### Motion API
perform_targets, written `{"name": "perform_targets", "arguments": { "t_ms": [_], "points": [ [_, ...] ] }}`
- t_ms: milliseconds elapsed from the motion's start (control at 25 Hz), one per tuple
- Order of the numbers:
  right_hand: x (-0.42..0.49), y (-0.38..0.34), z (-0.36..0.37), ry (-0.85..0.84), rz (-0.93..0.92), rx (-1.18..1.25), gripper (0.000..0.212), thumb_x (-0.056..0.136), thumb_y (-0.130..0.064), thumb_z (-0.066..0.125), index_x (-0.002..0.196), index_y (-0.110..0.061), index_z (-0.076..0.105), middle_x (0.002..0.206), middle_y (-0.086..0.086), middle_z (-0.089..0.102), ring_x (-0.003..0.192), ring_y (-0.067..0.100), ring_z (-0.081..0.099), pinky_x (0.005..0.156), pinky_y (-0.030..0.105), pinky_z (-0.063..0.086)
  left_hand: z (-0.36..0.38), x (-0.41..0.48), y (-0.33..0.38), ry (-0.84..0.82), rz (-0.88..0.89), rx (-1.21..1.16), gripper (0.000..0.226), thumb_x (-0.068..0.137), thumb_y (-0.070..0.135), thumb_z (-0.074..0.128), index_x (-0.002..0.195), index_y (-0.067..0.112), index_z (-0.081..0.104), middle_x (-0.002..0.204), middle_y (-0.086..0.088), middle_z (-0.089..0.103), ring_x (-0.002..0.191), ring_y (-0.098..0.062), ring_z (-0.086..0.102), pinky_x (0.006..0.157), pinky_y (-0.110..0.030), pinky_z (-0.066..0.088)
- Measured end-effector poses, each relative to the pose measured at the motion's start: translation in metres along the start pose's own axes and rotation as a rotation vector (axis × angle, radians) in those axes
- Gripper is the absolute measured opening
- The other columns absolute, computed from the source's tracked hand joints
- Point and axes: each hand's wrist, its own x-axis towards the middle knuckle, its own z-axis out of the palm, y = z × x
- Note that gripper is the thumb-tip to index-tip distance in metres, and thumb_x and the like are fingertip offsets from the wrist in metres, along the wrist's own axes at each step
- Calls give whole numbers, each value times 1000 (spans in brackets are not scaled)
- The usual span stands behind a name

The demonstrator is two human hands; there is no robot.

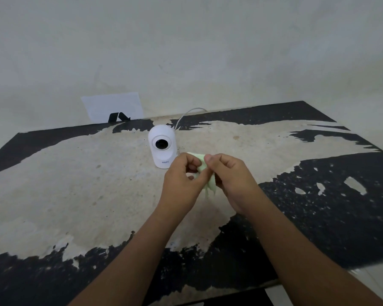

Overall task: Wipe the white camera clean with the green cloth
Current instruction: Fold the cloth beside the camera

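A small white camera (162,146) with a round black lens stands upright on the worn table (75,173), facing me, at the middle back. A pale green cloth (202,165) is bunched between both hands, just right of and in front of the camera. My left hand (181,182) pinches its left side and my right hand (230,180) pinches its right side. Part of the cloth hangs down between the palms. Neither hand touches the camera.
A white cable (186,114) runs from behind the camera over the table's back edge. A white sheet of paper (114,107) with a black mark leans on the wall behind the table. The table's top is peeling black and beige.
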Motion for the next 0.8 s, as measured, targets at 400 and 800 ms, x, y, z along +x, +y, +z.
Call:
{"name": "perform_targets", "arguments": {
  "t_ms": [400, 800],
  "points": [
    [4, 12, -28, -22, 102, 1, 25, 94, -22, 52, 91, -11, 74, 93, 10, 74, 88, 24, 68, 86, 38, 55, 22, 9, -4, -15, -102, -132, 20, 86, 29, 62, 81, 12, 52, 74, 1, 53, 70, -8, 52, 73, -34, 53],
    [19, 13, -71, 185, 315, 205, 23, 90, -22, 61, 105, -6, 65, 106, 16, 72, 96, 34, 69, 77, 51, 58, 10, 29, -6, -20, -323, -295, 21, 87, 22, 54, 66, 19, 54, 77, -8, 52, 73, -24, 48, 65, -40, 44]
  ]
}}
